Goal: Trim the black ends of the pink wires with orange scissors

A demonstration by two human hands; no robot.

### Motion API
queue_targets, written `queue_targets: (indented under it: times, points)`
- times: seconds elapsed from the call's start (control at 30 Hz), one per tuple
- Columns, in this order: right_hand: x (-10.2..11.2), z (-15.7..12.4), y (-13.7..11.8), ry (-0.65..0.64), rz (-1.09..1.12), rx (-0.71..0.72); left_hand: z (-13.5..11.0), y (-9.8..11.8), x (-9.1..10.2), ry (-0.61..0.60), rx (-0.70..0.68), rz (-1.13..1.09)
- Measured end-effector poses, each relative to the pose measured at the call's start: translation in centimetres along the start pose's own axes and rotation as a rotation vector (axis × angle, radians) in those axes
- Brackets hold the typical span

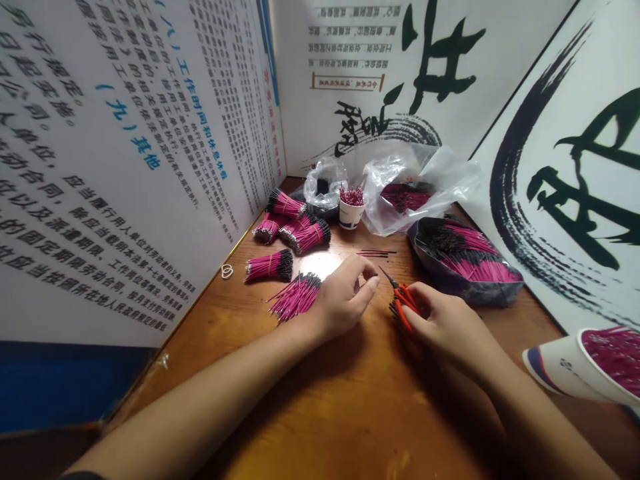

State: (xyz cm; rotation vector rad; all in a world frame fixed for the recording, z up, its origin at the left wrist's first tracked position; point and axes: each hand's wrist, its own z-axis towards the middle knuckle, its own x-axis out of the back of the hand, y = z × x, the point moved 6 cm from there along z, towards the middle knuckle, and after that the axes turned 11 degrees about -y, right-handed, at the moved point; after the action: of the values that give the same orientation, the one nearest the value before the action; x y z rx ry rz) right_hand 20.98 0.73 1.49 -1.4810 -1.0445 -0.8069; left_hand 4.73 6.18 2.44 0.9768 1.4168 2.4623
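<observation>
My right hand (445,320) is closed around a pair of fine-nosed pliers (404,303) with orange handles. Their dark, narrow tip points up and left, towards my left hand. Several thin dark ends show below the handles; I cannot tell what they belong to. My left hand (345,297) has thumb and forefinger brought together just left of the plier tip; whatever they pinch is too small to make out. Beside its wrist lies a loose pile of magenta wires (295,298) with black ends. Beyond the fingers, a few dark thin wires (376,253) lie on the table.
Banded wire bundles (270,265) lie at the left. Behind stand a paper cup (351,217) of wires and a clear plastic bag (377,213). A dark bag (467,287) of wires sits right. Another cup (555,367) tilts at the right edge. Printed panels (380,80) wall the table.
</observation>
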Motion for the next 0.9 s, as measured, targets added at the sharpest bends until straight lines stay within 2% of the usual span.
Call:
queue_targets:
  times: [0.07,0.13,0.27,0.4,0.63,0.73,0.9]
  points:
    - [-0.2,0.2,0.3,-0.029,-0.043,-0.023,-0.1,0.7,1.1,-0.072,0.053,0.148]
    - [-0.3,0.2,0.6,-0.050,-0.066,-0.039,-0.6,0.6,2.8,-0.125,0.172,0.281]
    - [-0.1,0.1,1.0,-0.060,-0.071,-0.075,-2.3,-1.1,6.1,-0.157,0.433,0.480]
    - [-0.3,0.2,1.2,-0.084,-0.050,-0.060,-3.3,-2.8,6.7,-0.191,0.540,0.637]
    - [-0.9,0.1,1.2,-0.166,-0.137,-0.090,-3.3,-3.7,6.3,-0.196,0.519,0.751]
    - [-0.8,0.0,1.1,-0.157,-0.187,-0.110,-3.2,-3.1,6.3,-0.151,0.481,0.743]
    - [-0.6,0.1,0.9,-0.144,-0.230,-0.152,-3.2,-1.5,5.2,-0.127,0.321,0.591]
